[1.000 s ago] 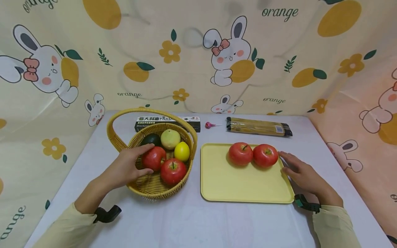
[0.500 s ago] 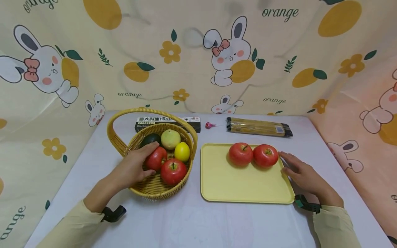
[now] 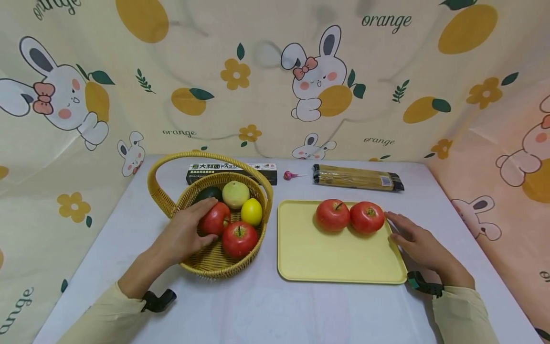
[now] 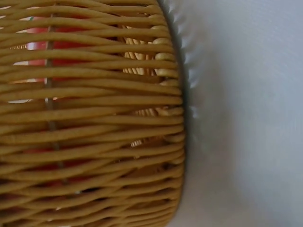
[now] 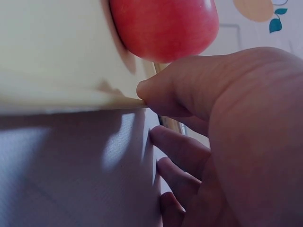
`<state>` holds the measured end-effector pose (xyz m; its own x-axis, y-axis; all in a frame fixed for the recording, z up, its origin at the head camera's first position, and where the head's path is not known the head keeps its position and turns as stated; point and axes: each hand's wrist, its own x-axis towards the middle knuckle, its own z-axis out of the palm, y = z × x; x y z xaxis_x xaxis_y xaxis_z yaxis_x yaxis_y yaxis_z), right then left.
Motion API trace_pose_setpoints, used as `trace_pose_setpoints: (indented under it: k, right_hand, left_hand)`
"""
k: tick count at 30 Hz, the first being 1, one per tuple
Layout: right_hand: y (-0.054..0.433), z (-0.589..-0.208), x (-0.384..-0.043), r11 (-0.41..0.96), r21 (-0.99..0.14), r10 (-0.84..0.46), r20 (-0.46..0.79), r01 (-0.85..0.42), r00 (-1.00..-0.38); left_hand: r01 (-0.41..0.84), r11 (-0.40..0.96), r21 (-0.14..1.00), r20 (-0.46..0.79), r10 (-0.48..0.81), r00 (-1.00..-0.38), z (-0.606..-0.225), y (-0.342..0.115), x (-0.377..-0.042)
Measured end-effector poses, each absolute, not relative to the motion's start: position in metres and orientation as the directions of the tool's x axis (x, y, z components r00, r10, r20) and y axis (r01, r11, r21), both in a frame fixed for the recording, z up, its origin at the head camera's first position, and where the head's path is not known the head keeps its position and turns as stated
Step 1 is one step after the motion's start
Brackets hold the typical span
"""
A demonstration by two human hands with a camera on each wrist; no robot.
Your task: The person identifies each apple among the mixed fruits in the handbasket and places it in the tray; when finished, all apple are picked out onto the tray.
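A red apple (image 3: 215, 219) is grasped by the left hand (image 3: 182, 234), with the fingers bent over its far side and the thumb set against its near side. The left arm is stretched in from the lower left, and the back of the hand is turned up. The red apple is held inside the brown basket (image 3: 215, 273), toward its left side.

The right hand (image 3: 423, 243) is laid at the right edge of the yellow tray (image 3: 335, 258), with its grip loose and its fingers only a little bent. Its thumb tip is rested on the tray's rim, and the lower fingers are spread just outside it. The fingertips are placed right beside a shiny apple (image 3: 367, 217); whether it is touched cannot be told. A stemmed apple (image 3: 332, 215) is set on the tray next to that one.

In the basket, a big apple (image 3: 239, 239), a dark green fruit (image 3: 208, 194), a pale green fruit (image 3: 235, 195) and a lemon (image 3: 251, 212) are grouped around the held one. Behind the basket, a pasta box (image 3: 215, 168) is seen. A long pack (image 3: 354, 177) is laid beyond the tray.
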<state>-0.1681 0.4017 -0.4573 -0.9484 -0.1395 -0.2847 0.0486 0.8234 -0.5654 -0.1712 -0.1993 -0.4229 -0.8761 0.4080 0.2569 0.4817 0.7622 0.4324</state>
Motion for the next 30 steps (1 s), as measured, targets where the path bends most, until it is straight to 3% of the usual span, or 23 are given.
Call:
trace_pose_setpoints:
  k: [8,14,22,30]
  right_hand:
    - [0.402,-0.458,-0.168,0.823,-0.567,-0.143,-0.273,0.039,-0.951]
    - [0.403,-0.46,-0.168,0.828,-0.559,-0.142,-0.275,0.038,-0.951]
    - [0.403,-0.459,-0.168,0.823,-0.566,-0.144,-0.269,0.035,-0.952]
    - [0.402,-0.457,-0.167,0.823,-0.567,-0.14,-0.28,0.046,-0.95]
  left_hand:
    - [0.553,0.692,0.465,0.469,0.337,-0.816,-0.427,-0.203,-0.168]
    - [0.584,0.668,0.461,0.538,0.312,-0.783,-0.418,-0.199,-0.158]
    - [0.562,0.545,0.622,0.502,0.273,-0.821,-0.4,-0.178,-0.139]
    - [0.505,0.343,0.792,0.398,0.337,-0.853,-0.391,-0.144,-0.127]
